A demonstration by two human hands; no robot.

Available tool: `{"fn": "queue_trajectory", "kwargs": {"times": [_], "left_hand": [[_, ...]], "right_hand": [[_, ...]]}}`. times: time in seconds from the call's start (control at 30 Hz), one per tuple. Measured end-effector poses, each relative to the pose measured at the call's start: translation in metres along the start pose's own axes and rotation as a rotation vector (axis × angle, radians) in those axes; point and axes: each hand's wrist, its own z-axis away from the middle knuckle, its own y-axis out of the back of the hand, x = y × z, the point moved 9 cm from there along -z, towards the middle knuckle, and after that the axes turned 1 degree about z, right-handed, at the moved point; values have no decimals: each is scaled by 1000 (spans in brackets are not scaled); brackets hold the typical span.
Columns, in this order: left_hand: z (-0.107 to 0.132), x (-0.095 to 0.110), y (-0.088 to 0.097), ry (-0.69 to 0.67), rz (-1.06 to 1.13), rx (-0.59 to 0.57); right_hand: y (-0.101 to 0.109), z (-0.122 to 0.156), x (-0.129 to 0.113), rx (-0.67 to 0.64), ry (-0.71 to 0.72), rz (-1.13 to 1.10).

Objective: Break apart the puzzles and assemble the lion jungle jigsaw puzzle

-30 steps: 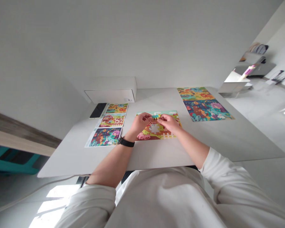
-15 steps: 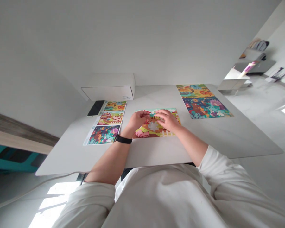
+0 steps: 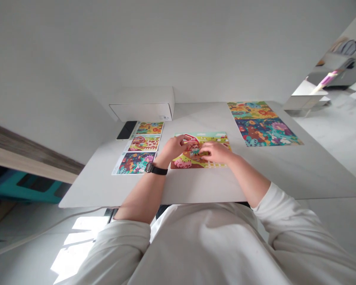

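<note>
Over the middle of the farm puzzle [image 3: 215, 138]: person's left hand [image 3: 173, 149] and right hand [image 3: 216, 152], both half-curled, fingertips by a teal-patterned piece [image 3: 195, 151]; grip unclear. Phone [image 3: 127, 130] left of puzzle.

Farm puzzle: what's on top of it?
On the farm puzzle, near its middle, a small teal patterned piece shows between the left hand and the right hand. What lies beneath the piece and hands is covered.

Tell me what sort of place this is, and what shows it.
Likely an indoor room, perhaps a home or office: a pale table stands by a plain wall, with a dark phone and a farm picture on it.
</note>
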Motion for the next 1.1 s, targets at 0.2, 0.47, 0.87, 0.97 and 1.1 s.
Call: {"fn": "queue_trajectory", "kwargs": {"times": [0.2,0.47,0.87,0.97,1.1], "left_hand": [[1,0,-18,-78,-89,-133],[2,-10,-33,-43,-240,-302],[5,-3,-36,-57,-203,-334],[4,-4,-37,-54,-199,-335],[3,-5,-37,-76,-179,-322]], "right_hand": [[-4,-1,2,-22,9,39],[-7,-2,0,-24,44,54],[-9,-3,0,-44,26,89],[-9,-4,-2,-62,40,119],[-12,-4,-9,-89,46,185]]}}
